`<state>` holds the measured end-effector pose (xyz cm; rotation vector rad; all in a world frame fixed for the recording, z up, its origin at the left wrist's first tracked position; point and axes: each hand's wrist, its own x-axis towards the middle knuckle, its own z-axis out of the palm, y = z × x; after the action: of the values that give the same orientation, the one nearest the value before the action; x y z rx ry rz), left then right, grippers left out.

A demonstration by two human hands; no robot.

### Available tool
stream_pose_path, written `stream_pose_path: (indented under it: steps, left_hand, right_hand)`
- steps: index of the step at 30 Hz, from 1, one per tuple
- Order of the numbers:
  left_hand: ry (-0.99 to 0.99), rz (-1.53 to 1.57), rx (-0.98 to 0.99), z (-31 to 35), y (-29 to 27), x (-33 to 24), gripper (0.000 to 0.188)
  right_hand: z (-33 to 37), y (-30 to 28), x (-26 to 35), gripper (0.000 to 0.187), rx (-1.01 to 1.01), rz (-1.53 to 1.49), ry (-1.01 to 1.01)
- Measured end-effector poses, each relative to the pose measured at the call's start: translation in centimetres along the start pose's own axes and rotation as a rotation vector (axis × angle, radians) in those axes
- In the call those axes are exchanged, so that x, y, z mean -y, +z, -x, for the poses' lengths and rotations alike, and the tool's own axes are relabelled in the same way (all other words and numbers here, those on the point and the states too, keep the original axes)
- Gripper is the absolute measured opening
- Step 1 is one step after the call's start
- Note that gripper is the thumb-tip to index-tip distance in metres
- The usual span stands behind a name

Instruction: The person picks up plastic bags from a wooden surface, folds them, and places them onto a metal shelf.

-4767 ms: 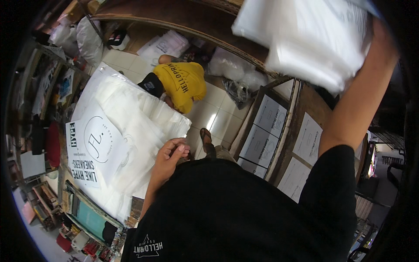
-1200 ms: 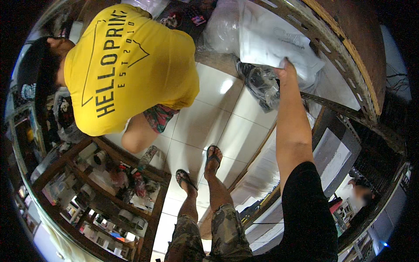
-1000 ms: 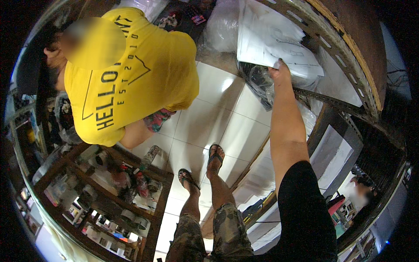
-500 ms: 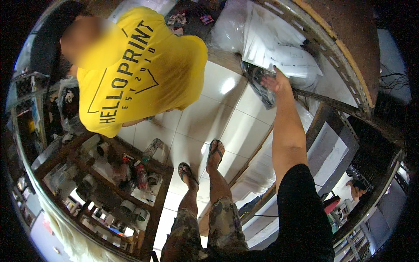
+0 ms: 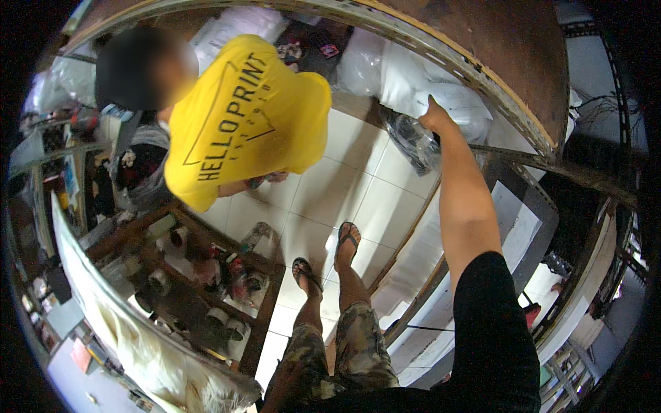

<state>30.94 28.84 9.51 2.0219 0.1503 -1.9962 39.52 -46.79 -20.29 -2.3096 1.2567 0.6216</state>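
My right hand point(image 5: 439, 118) reaches to the far right, at the front edge of a pile of clear and white plastic packs point(image 5: 454, 103). One digit stretches up against the white plastic and the others point toward the pile, partly hidden; I see nothing clearly held. Just below and left of the hand, a dark bundle in clear plastic point(image 5: 412, 138) hangs over the shelf edge above the tiled floor. More clear plastic bags point(image 5: 359, 63) lie left of the pile. My left hand is out of view.
A co-worker in a yellow shirt point(image 5: 255, 117) bends at the left, hands low near a small object. A wooden rack point(image 5: 265, 313) with rolls and bottles stands lower left. A metal-edged board point(image 5: 475, 62) arches over the packs. Long flat boxes point(image 5: 413, 268) lie below my arm.
The white packs that stood raised by my right hand now lie lower and flatter. My fingers, spread before, are drawn in toward the pile. The view has shifted, and the co-worker appears farther right.
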Motion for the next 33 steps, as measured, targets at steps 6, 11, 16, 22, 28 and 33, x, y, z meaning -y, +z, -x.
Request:
stream_pose_path:
  steps: [6, 11, 16, 22, 28, 33]
  left_hand:
    - [0.052, 0.056, -0.129, 2.6, 2.7, 4.6, 0.062]
    - [0.044, -0.157, -0.001, 7.3, -1.5, 0.2, 0.06]
    - [0.395, 0.304, -0.173, 8.3, 1.4, 6.6, 0.056]
    - [0.729, -0.107, -0.127, 7.4, 1.2, 10.7, 0.049]
    - [0.917, -0.1, -0.207, 3.9, 3.1, 17.9, 0.055]
    - [0.636, 0.108, -0.137, 14.7, -0.4, 17.3, 0.052]
  right_hand:
    - [9.7, -0.3, 4.4, 0.089, 0.071, 0.037, -0.062]
    - [18.3, -1.6, 9.3, 0.078, 0.045, 0.314, -0.27]
    - [29.0, -11.3, 23.8, 0.087, -0.039, 0.402, -0.484]
    - [37.3, -20.7, 30.1, 0.086, -0.39, 0.542, -0.645]
    - [38.5, -19.7, 16.1, 0.049, -0.33, 0.454, -0.191]
    - [45.6, -9.0, 6.9, 0.045, -0.111, 0.377, -0.111]
